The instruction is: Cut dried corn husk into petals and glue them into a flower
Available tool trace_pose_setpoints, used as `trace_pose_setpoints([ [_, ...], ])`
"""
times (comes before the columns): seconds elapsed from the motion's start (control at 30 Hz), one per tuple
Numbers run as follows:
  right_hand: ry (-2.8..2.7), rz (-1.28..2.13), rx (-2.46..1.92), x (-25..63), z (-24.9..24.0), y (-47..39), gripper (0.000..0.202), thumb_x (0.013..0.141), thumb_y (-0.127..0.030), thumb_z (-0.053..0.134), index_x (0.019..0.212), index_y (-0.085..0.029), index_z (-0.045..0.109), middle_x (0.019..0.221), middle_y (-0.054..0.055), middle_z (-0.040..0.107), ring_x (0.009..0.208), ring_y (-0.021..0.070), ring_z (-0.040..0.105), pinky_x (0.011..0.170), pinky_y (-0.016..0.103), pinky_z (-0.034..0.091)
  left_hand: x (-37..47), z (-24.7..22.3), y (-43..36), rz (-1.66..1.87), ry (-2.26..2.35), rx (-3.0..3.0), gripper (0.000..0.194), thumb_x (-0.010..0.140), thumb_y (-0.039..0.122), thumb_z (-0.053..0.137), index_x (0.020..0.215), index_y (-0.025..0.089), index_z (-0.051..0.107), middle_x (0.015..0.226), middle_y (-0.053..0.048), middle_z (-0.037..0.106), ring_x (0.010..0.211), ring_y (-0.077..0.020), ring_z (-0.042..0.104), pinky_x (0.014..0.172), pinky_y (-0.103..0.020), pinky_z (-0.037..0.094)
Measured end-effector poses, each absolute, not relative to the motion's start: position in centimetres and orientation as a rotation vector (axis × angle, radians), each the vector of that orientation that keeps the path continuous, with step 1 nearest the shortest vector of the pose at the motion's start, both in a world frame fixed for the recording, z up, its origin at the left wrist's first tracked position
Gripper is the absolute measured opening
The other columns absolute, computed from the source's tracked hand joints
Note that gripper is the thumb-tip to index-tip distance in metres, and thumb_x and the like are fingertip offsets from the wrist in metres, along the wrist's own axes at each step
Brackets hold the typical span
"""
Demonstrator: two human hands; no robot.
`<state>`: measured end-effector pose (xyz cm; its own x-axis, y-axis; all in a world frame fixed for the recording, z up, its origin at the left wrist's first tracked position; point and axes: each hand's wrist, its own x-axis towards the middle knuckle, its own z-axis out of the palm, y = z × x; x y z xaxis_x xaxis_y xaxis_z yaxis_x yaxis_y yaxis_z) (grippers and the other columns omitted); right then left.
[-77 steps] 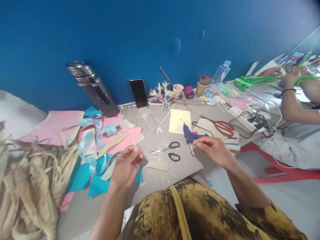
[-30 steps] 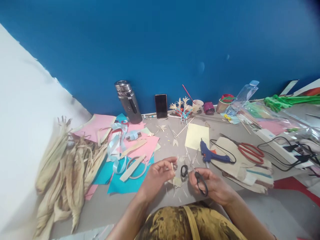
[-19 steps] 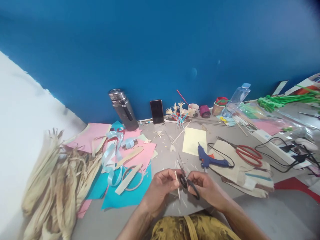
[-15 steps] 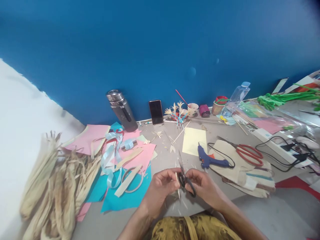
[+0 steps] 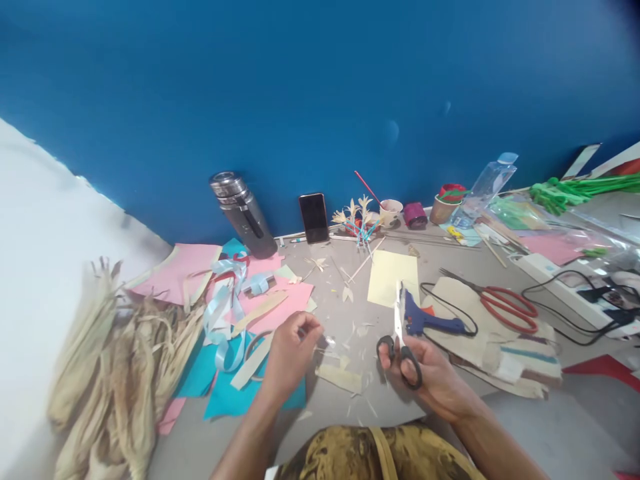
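- The right hand (image 5: 435, 373) holds the scissors (image 5: 399, 325), near and right of centre, blades pointing far.
- The left hand (image 5: 291, 350), curled narrow; cannot tell whether it grips anything.
- Glue gun (image 5: 443, 325) just right of the scissors, partly hidden behind them.
- Far: paper cup (image 5: 393, 218) with a red stick (image 5: 367, 187); farther right, a clear bottle (image 5: 484, 189).
- Left: husks (image 5: 123, 380).
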<state>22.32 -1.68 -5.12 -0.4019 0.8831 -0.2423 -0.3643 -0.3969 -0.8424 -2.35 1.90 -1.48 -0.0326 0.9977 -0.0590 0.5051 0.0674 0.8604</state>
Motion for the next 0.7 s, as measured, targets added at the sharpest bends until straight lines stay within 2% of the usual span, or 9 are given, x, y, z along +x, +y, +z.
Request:
trace_pose_setpoints([
  [0.13,-0.926,1.887,-0.876,22.8,-5.8,-1.7,0.063,0.056,-0.058,0.090,0.101,-0.017,0.073,0.084,0.002,0.059,0.063,0.0079,0.035,0.054,0.020,0.028,-2.5,-2.6,3.0,0.680,1.778,1.856,0.015,0.083,0.024,0.052,0.073,0.020,0.062,0.077,-0.004,0.066,0.081,-0.0219,0.061,0.074,-0.033,0.042],
  [0.27,-0.914,1.853,-0.933,22.8,-6.2,-1.9,0.060,0.060,-0.057,0.089,0.103,-0.018,0.073,0.092,0.005,0.062,0.070,0.0111,0.042,0.059,0.021,0.030,-2.1,-3.1,3.5,0.567,1.828,1.940,0.017,0.086,0.023,0.050,0.084,0.020,0.066,0.091,-0.008,0.071,0.095,-0.0255,0.062,0.083,-0.036,0.043],
  [0.33,-0.910,1.842,-0.951,22.9,-6.1,-2.0,0.060,0.061,-0.060,0.087,0.100,-0.017,0.073,0.090,0.006,0.063,0.068,0.0108,0.041,0.058,0.022,0.029,-2.8,-2.7,3.7,0.574,1.842,1.923,0.019,0.087,0.024,0.049,0.092,0.020,0.067,0.099,-0.008,0.072,0.098,-0.0256,0.063,0.085,-0.036,0.043],
  [0.53,-0.924,1.850,-0.982,23.6,-6.3,-2.5,0.063,0.062,-0.067,0.082,0.094,-0.013,0.072,0.079,0.007,0.063,0.062,0.0112,0.038,0.054,0.024,0.025,-7.0,-0.6,5.9,0.472,1.998,1.947,0.024,0.090,0.027,0.044,0.080,0.022,0.065,0.085,-0.006,0.071,0.084,-0.0258,0.062,0.071,-0.034,0.040],
  [0.6,-0.930,1.865,-0.989,23.5,-6.6,-2.6,0.062,0.062,-0.067,0.082,0.093,-0.014,0.072,0.078,0.007,0.063,0.061,0.0116,0.038,0.053,0.024,0.024,-8.0,-0.4,7.6,0.457,2.036,2.054,0.023,0.090,0.024,0.044,0.079,0.022,0.064,0.085,-0.008,0.070,0.086,-0.0267,0.061,0.073,-0.036,0.040],
  [0.7,-0.953,1.880,-0.984,22.9,-6.9,-2.5,0.063,0.062,-0.068,0.081,0.093,-0.014,0.072,0.077,0.007,0.063,0.060,0.0112,0.038,0.052,0.024,0.024,-8.2,-1.2,10.1,0.496,1.984,2.189,0.014,0.086,0.018,0.051,0.084,0.019,0.065,0.095,-0.011,0.067,0.100,-0.0282,0.058,0.085,-0.039,0.043],
])
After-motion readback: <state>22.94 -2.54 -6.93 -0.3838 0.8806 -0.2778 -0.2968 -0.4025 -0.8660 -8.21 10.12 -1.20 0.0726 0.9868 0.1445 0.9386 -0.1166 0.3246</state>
